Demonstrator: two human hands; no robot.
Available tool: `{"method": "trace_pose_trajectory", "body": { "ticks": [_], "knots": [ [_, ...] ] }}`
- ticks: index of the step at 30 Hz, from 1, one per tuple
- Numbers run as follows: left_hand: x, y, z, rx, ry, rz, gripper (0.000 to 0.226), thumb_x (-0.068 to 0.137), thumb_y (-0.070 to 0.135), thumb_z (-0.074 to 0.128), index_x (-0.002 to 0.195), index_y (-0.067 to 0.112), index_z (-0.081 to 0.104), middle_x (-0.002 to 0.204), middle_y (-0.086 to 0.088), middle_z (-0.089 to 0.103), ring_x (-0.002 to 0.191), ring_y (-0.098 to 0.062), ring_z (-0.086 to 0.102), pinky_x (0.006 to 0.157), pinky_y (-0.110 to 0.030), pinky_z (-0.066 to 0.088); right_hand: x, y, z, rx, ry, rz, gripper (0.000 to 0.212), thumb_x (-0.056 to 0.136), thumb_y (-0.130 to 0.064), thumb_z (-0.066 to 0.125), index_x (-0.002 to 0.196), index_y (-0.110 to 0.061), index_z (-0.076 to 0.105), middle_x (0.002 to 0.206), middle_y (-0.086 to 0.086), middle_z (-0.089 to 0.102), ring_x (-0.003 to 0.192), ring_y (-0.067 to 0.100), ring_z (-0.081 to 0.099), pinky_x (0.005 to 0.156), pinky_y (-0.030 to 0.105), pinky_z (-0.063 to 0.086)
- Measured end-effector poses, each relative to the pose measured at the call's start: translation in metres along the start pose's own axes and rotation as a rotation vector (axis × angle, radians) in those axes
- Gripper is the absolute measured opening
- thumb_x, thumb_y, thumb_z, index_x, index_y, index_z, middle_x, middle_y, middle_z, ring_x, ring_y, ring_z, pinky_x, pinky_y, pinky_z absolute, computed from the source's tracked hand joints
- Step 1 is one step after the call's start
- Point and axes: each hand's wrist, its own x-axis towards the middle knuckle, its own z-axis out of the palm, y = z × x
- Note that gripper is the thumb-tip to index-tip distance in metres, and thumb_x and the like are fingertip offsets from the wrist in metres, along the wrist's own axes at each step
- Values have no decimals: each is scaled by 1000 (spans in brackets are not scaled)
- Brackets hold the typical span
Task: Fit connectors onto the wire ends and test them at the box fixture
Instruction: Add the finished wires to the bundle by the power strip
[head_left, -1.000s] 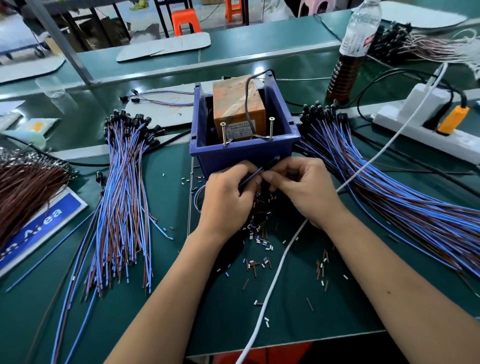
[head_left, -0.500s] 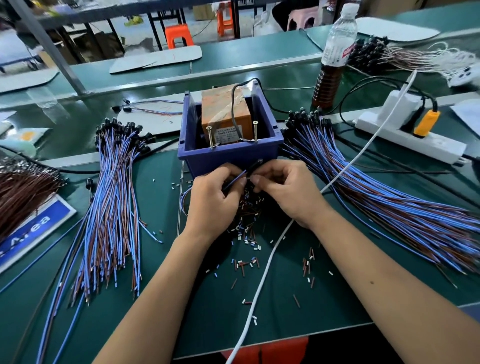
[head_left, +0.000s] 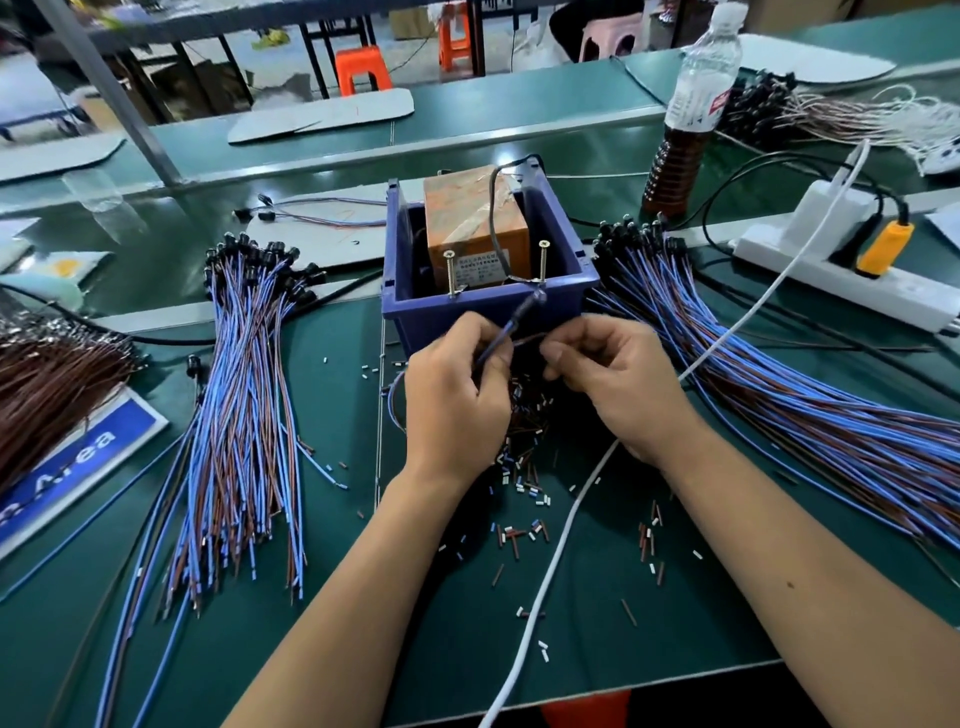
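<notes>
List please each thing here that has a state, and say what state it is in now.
left hand: grips a blue wire, connector end up by the box rim
right hand: pinches a brown wire
blue box: open on top, orange block inside
two screws: upright at the front rim
bottle: upright, capped, partly full
power strip: yellow plug inserted

Both forearms reach forward, left hand (head_left: 457, 400) and right hand (head_left: 618, 384) curled close together.

Blue-brown wire pair (head_left: 496, 347) with black connector (head_left: 530, 304) angled up toward blue box fixture (head_left: 488, 312); two upright screws (head_left: 450, 273) on its front rim.
</notes>
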Motion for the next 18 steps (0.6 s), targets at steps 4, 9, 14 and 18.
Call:
{"method": "trace_pose_trajectory", "body": {
  "ticks": [4,9,14,18],
  "knots": [
    [0,2,-2,-71,106,-38,16,95,10,64,82,19,61,66,8,61,59,-14,58,57,-25,44,0,0,1,-31,32,-83,11,91,2,75,94,-9,76,72,2,74,66,9,68,67,17,52],
    [-1,8,3,-124,50,-58,15,93,5,67,85,18,67,71,10,66,65,-11,64,59,-25,49,-4,-4,6,-58,48,-198,14,89,-1,79,98,-11,81,87,2,80,77,13,75,75,21,58],
    [-4,12,6,-254,-12,-128,13,96,8,67,85,15,67,71,6,69,62,-14,66,56,-32,52,-4,-12,11,79,68,-170,8,88,-6,80,89,-14,80,81,4,79,71,13,74,70,20,57],
    [-5,15,9,-250,-72,-139,17,99,11,66,83,14,63,65,2,62,57,-21,54,51,-37,43,-6,-13,10,181,83,-87,3,82,-20,82,82,-20,79,70,-3,74,56,3,63,54,12,48]
  ]
}}
